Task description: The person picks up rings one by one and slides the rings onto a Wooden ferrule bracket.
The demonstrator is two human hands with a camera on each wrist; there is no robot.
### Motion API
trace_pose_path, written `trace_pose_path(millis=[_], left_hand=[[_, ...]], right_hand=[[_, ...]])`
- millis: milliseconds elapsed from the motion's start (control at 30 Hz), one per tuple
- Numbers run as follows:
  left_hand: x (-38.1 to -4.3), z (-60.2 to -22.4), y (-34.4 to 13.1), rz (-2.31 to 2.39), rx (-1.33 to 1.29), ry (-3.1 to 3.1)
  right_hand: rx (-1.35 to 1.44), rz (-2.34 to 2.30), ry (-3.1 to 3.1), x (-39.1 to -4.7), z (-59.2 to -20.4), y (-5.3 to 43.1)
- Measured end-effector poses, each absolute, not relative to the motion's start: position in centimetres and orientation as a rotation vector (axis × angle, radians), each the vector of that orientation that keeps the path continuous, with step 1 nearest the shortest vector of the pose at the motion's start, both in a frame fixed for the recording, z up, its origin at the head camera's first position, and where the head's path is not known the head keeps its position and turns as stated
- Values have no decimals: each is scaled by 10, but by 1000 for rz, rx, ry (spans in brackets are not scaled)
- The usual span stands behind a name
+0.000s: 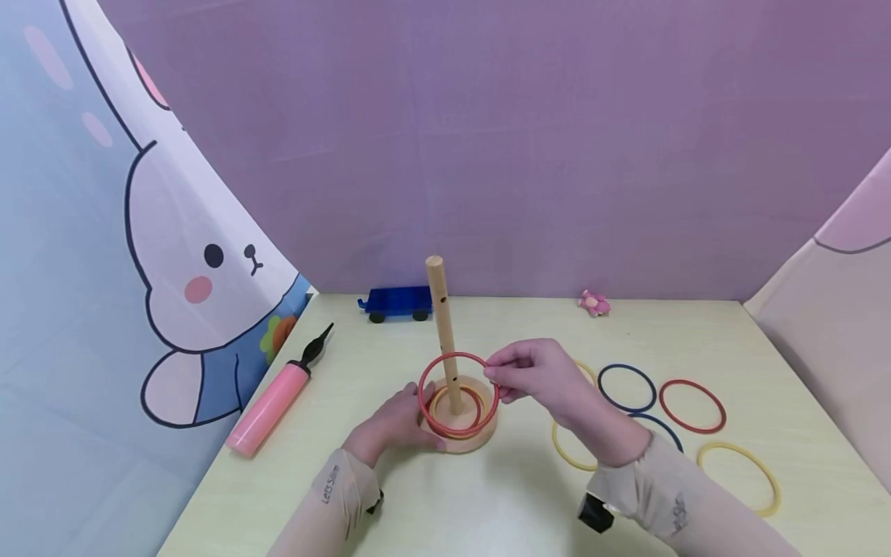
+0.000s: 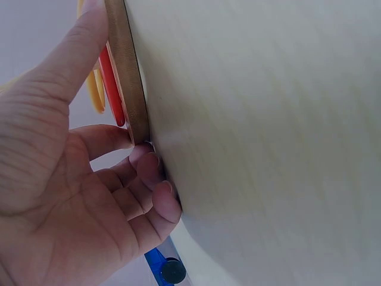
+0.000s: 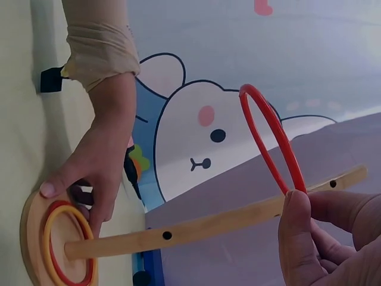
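A wooden ring-toss stand [image 1: 438, 298], a round base with an upright post, stands on the table. My left hand [image 1: 393, 424] grips the left edge of its base, thumb toward the front and fingers behind. In the left wrist view the thumb and index finger touch the base rim [image 2: 136, 101]. A red ring and a yellow ring [image 3: 46, 244] lie around the post on the base. Between thumb and fingers, my right hand [image 1: 546, 379] pinches another red ring [image 3: 278, 132]. In the right wrist view this ring is raised beside the post, not around it.
Right of the stand lie several loose rings: a red ring [image 1: 724, 418], a blue ring [image 1: 654, 391], another blue partly behind the right arm, and yellow ones [image 1: 769, 473]. A pink pump [image 1: 271, 406] lies left. Behind stand a blue toy wagon [image 1: 398, 301] and small pink toy [image 1: 594, 303].
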State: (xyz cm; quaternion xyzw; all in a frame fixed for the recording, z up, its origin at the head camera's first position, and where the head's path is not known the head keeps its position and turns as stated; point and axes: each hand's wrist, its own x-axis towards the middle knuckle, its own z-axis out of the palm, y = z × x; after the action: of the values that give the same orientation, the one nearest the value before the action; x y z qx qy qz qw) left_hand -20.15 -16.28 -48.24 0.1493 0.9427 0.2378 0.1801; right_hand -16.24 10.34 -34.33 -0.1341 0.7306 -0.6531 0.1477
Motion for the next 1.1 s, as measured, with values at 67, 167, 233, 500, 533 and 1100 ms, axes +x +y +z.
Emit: trace_pose_path(millis=[67, 167, 233, 500, 533, 1100], left_hand=[[-201, -481, -162, 694, 409, 2651], [-199, -479, -162, 733, 366, 2626], [-198, -477, -162, 748, 340, 2615], [-200, -479, -162, 685, 369, 2643], [-200, -479, -161, 682, 382, 2650], [-201, -483, -163, 642, 417, 2668]], right_hand=[[-394, -1890, 2093, -162, -340, 101], [-385, -1910, 2077, -161, -333, 96], [-372, -1927, 2068, -160, -328, 94], [-357, -1992, 2063, -161, -308, 88], [-359, -2000, 2066, -162, -305, 88], [-394, -2144, 2042, -170, -265, 87]])
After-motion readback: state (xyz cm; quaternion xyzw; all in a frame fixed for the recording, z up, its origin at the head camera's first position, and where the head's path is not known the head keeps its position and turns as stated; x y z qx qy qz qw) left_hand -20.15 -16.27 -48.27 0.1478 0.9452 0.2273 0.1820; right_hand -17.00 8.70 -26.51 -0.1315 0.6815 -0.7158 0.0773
